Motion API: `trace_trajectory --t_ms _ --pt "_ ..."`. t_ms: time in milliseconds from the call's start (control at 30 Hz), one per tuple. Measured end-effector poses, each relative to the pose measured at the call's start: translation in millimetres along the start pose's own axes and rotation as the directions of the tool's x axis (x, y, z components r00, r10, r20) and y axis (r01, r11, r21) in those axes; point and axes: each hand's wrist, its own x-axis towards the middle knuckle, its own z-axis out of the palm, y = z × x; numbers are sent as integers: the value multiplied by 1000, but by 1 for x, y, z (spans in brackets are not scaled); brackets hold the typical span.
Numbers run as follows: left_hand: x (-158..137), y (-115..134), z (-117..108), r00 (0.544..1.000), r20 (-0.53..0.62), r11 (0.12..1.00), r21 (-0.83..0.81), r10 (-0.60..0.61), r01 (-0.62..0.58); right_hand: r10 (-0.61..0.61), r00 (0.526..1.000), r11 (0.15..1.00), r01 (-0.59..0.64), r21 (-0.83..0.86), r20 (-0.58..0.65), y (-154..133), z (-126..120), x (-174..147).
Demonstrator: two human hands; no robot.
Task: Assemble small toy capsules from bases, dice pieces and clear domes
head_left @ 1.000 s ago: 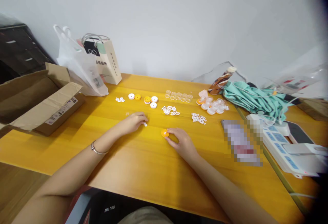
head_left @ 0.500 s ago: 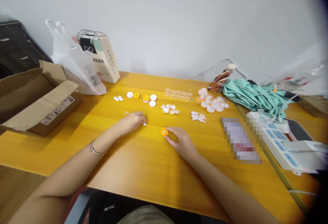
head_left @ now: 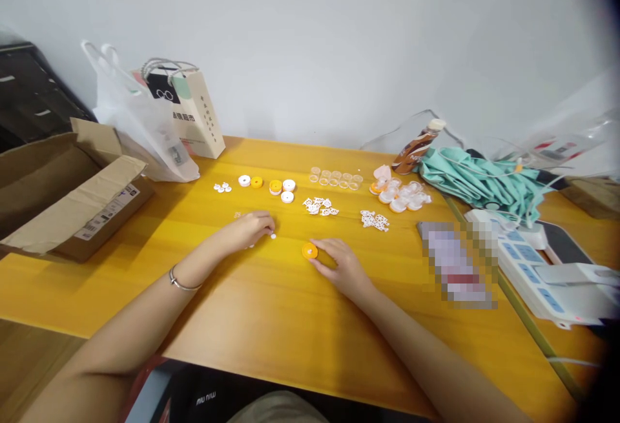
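Note:
Between the thumb and fingers of my right hand (head_left: 341,267) is a round orange cap-like piece (head_left: 310,250) with a small pale centre. My left hand (head_left: 249,229) is closed low over the table, its fingertips at a small white disc (head_left: 273,236); whether they grip it or only touch it is hard to see. Beyond my left hand stand white and orange round pieces (head_left: 287,197). Small white parts (head_left: 223,187) lie to their left. White openwork pieces (head_left: 320,206) form one pile in the middle, and a second openwork pile (head_left: 374,220) lies farther right.
Clear cups (head_left: 335,179) stand in rows at the back, beside capped orange-and-clear pieces (head_left: 401,196). A bottle (head_left: 419,146), teal cloth (head_left: 479,174), blurred phone-like slab (head_left: 455,265) and power strip (head_left: 527,268) occupy the right. A cardboard box (head_left: 106,210) and bags (head_left: 140,126) stand left.
Both hands stay nearly where they were, the right still holding the orange piece. The view has shifted very slightly.

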Motion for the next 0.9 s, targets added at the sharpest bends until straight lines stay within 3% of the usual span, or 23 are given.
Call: trace_trajectory --t_ms 167,367,600,733,900 --pt "-2 2 -4 999 19 999 -22 31 -31 14 1000 1000 -14 4 -2 -1 -1 0" --pt "-3 6 -5 997 12 979 -185 -78 79 17 1000 1000 -17 2 13 -2 -2 -1" --pt "4 46 21 983 -105 837 -543 -148 68 -6 1000 1000 6 -10 -8 1 2 -2" --pt "12 60 37 994 -68 830 -556 -89 36 -9 1000 1000 9 -21 -8 1 3 -3" --pt "18 58 44 993 -76 860 -509 -92 41 29 999 999 -30 -20 -16 1 4 -4"
